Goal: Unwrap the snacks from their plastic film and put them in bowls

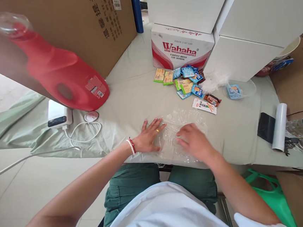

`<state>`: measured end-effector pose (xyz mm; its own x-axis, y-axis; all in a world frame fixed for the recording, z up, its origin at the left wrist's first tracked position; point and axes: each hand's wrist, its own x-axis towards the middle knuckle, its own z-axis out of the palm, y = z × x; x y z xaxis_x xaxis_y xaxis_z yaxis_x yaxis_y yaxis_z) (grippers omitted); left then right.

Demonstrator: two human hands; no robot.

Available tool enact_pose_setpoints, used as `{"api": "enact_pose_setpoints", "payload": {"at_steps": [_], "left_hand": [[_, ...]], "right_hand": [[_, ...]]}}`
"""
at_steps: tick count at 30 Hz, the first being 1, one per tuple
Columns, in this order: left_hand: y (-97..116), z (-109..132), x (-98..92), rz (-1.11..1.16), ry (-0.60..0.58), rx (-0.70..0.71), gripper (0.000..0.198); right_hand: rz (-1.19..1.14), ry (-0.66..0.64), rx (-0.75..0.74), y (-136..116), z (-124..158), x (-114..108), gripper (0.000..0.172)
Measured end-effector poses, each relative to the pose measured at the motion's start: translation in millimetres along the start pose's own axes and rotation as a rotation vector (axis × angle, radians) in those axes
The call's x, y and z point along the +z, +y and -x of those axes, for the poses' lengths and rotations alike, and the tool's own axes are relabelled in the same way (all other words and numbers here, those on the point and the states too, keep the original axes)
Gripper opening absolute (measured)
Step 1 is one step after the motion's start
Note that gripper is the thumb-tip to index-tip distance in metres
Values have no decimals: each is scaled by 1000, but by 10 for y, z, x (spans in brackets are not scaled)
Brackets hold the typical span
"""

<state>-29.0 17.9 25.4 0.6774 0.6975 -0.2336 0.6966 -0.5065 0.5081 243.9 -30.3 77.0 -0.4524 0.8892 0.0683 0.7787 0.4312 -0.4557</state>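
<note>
A sheet of crinkled clear plastic film [171,143] lies spread on the cloth in front of me. My left hand [149,138] rests flat at the film's left edge with its fingers spread. Over the film's right part, my right hand [193,140] is slightly blurred; its fingers are bent a little and apart, and I see nothing held in them. Beyond the film lie a white snack packet [204,106], a brown packet [212,100] and a pile of small blue and yellow snack packets [187,83].
A red detergent bottle [75,75] and a white power bank [58,114] with a cable are at left. A Wahaha box [182,49] stands behind. Crumpled white plastic [214,82] and a clear container [249,88] sit back right, a white roll [280,126] far right.
</note>
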Motion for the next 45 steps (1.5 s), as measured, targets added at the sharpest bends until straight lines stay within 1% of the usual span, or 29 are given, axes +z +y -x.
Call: {"api": "enact_pose_setpoints", "payload": {"at_steps": [2,3,5,7,9,10,12,13,14,15,16,18,19,20,21,22,25,27,29,30,32,34,35,36,38,40,42,45], "left_hand": [[-94,-30,-31,136,22,8,93],[-152,-55,-42,210,59,0,84],[-279,-125,-61,328,186,-51,67],[-403,-209,-89,371,323,-145,52],[-483,-281,-145,324,423,-284,41],[-491,-303,-184,270,475,-367,38],[-413,-312,-266,123,609,-500,35],[-324,-301,-298,46,679,-523,35],[-206,-283,-318,-21,732,-506,34],[-69,-264,-320,-72,750,-444,33],[75,-250,-304,-103,730,-353,32],[326,-254,-224,-131,596,-143,36],[405,-275,-168,-147,534,-79,39],[442,-305,-111,-166,488,-56,42],[436,-342,-58,-188,456,-72,46],[392,-378,-15,-211,435,-116,50],[134,-450,43,-260,368,-256,61],[-21,-456,39,-281,326,-269,64],[-99,-442,31,-296,301,-254,67],[-110,-434,31,-300,294,-250,68],[-100,-424,35,-302,287,-255,68],[-79,-424,41,-299,284,-258,68],[-72,-425,42,-296,284,-257,68],[-68,-427,43,-292,284,-255,68],[-70,-430,43,-282,287,-253,67],[-80,-429,44,-271,290,-249,67],[-90,-426,50,-258,299,-244,68],[-101,-422,64,-243,319,-234,67]], "right_hand": [[20,-33,-72,-256,-106,312,33],[25,-29,-91,-335,-121,460,41],[34,-22,-111,-403,-96,703,53],[49,-41,-122,-390,-39,854,57],[61,-62,-139,-351,9,922,56],[62,-65,-145,-334,24,935,56],[53,-65,-150,-317,35,938,56],[46,-65,-151,-319,33,932,55],[40,-66,-151,-325,29,925,55],[37,-67,-151,-333,23,916,54],[36,-67,-151,-343,17,907,53],[36,-62,-148,-358,4,888,50],[34,-59,-146,-361,-2,880,49],[29,-58,-145,-362,-7,875,49],[22,-57,-147,-360,-8,875,50],[14,-53,-151,-357,-5,879,51],[-42,-8,-176,-351,44,908,54],[-145,63,-188,-347,105,908,50],[-283,156,-172,-306,153,841,42],[-339,205,-139,-255,154,774,38],[-375,304,-4,-65,73,568,33],[-290,386,182,248,-143,300,32],[-207,413,256,440,-299,161,33],[-113,411,299,642,-477,29,33],[65,363,390,1037,-860,-193,36],[171,289,476,1368,-1211,-348,39],[226,216,516,1608,-1484,-448,42],[221,91,535,1823,-1744,-546,51]]}}
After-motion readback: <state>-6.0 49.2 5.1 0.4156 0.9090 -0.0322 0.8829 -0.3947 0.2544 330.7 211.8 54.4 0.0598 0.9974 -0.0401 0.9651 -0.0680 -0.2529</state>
